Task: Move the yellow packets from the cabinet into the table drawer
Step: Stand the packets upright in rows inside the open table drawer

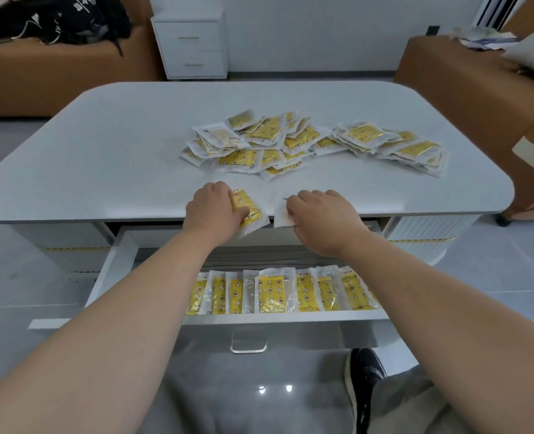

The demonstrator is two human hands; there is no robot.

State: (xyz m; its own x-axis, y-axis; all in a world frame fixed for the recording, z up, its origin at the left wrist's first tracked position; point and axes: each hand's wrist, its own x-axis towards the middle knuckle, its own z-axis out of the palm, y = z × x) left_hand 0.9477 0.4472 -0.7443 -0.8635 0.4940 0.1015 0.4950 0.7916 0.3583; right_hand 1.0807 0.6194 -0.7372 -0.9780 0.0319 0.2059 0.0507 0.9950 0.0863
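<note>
We have both hands at the near edge of the table (118,145), each with a packet. Our left hand (210,211) curls its fingers and thumb round the left packet (250,212), yellow face up. Its long axis runs slantwise from far-left to near-right, and its near corner hangs out past the table edge. Our right hand (322,219) pinches the right packet (281,213), which shows its pale back and also juts over the edge. The two packets lie just beside each other, between our hands.

The drawer (112,270) stands pulled out, straight below the hands and toward us. In it a row (272,294) of packets lies side by side, each with its long axis running away from us. The row's left end is hidden behind our left forearm. More packets wait in a pile (290,142) farther back on the table, well apart from our hands.

We judge that the next move is downward and toward us, not sideways. The left packet would need turning to line up with the row, while the right one looks closer to that line. Both hands are about equally near the drawer, the right one above the row's right part. Where the free space lies we cannot tell.
</note>
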